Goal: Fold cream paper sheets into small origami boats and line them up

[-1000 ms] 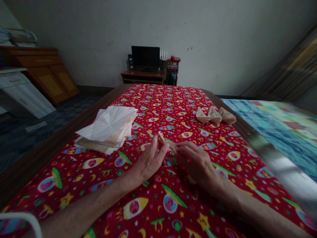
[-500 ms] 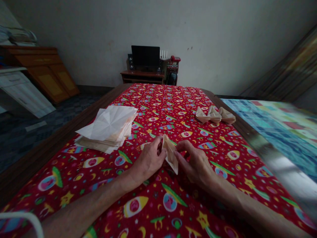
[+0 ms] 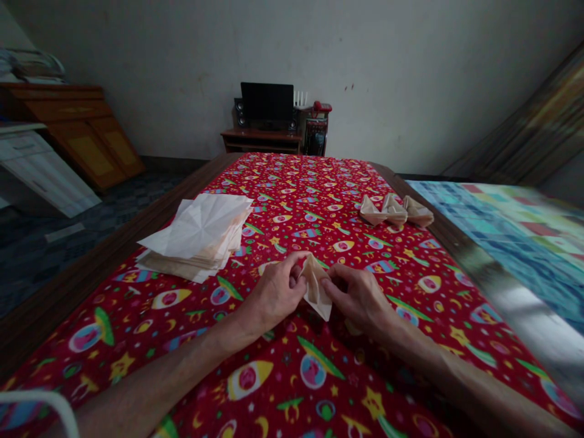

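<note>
Between my two hands is a small piece of folded paper [image 3: 316,291], cream-coloured and creased, with one point up and one toward me. My left hand [image 3: 280,289] pinches its left edge between thumb and fingers. On the other edge, my right hand [image 3: 358,295] is closed, thumb and forefinger gripping the paper. To the left lies a stack of creased paper sheets [image 3: 201,228], white on top and tan beneath. Three folded paper shapes [image 3: 395,211] sit in a row at the right side of the table.
A red patterned cloth [image 3: 310,194] covers the table, whose dark wooden edge [image 3: 182,194] shows at the sides. Beyond its far end are a monitor [image 3: 267,101] and a red telephone [image 3: 322,106]. A bed [image 3: 511,237] is on the right; a wooden cabinet [image 3: 86,134] stands left.
The folded paper has turned and spread a little, showing more of its creased face. My right thumb and fingers have closed in on its right edge; my left hand has barely moved.
</note>
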`<act>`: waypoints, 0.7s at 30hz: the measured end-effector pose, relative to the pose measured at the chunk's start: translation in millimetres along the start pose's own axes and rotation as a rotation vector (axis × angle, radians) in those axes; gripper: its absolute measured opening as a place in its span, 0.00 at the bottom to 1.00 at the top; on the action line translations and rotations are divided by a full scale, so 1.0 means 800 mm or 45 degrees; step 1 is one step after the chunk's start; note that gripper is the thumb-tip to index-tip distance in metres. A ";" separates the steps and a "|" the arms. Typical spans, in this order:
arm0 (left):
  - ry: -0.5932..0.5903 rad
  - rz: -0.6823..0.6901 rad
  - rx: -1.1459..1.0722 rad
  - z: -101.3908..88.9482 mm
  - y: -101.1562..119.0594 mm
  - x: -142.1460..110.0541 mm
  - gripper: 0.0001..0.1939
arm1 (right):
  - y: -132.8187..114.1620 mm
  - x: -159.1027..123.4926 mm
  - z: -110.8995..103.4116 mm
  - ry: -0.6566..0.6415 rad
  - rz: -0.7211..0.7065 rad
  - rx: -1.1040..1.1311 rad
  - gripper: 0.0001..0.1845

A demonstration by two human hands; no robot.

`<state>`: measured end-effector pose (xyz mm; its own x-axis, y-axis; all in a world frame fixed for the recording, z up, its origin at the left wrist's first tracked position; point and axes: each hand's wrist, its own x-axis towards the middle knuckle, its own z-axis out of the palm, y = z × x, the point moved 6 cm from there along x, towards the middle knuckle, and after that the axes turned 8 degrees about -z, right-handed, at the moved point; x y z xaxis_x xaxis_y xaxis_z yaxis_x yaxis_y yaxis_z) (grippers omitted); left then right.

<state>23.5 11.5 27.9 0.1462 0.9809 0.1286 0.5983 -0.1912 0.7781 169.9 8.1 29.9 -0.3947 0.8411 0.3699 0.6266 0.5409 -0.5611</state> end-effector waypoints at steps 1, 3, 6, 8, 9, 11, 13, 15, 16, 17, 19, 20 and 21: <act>-0.024 -0.032 -0.013 0.001 -0.002 0.001 0.20 | -0.001 0.000 0.000 -0.004 0.001 0.010 0.14; -0.075 -0.093 -0.028 0.002 -0.006 0.003 0.17 | -0.003 0.000 0.000 -0.002 -0.001 0.023 0.14; -0.150 -0.148 -0.061 0.003 -0.008 0.004 0.11 | -0.005 0.000 -0.002 0.008 -0.004 0.017 0.13; -0.207 -0.178 -0.127 0.003 -0.008 0.002 0.10 | -0.005 0.000 -0.003 0.009 0.010 0.022 0.13; -0.239 -0.190 -0.183 0.004 -0.007 0.000 0.09 | -0.004 0.000 -0.003 0.006 0.020 0.034 0.13; -0.315 -0.200 -0.348 0.004 -0.003 -0.003 0.09 | -0.004 0.000 -0.003 0.002 0.042 0.078 0.13; -0.399 -0.196 -0.532 0.005 0.003 -0.006 0.09 | -0.002 0.000 -0.001 -0.014 0.078 0.148 0.12; -0.500 -0.220 -0.716 0.007 0.008 -0.010 0.08 | 0.000 -0.001 0.003 -0.050 0.103 0.257 0.11; -0.558 -0.243 -0.813 0.009 0.010 -0.012 0.08 | 0.001 -0.001 0.005 -0.070 0.117 0.322 0.11; -0.619 -0.267 -0.911 0.011 0.011 -0.014 0.08 | 0.002 -0.002 0.007 -0.091 0.130 0.393 0.10; -0.735 -0.285 -1.077 0.014 0.016 -0.019 0.10 | 0.005 -0.003 0.011 -0.123 0.152 0.537 0.10; -0.770 -0.272 -1.115 0.014 0.018 -0.020 0.11 | 0.006 -0.004 0.012 -0.129 0.161 0.597 0.10; -0.783 -0.253 -1.112 0.014 0.019 -0.021 0.12 | 0.008 -0.004 0.013 -0.133 0.164 0.645 0.10</act>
<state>39.0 -8.5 30.6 0.6237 0.7586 -0.1887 -0.0769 0.2998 0.9509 168.0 8.9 17.7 -0.4172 0.8835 0.2130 0.2817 0.3485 -0.8940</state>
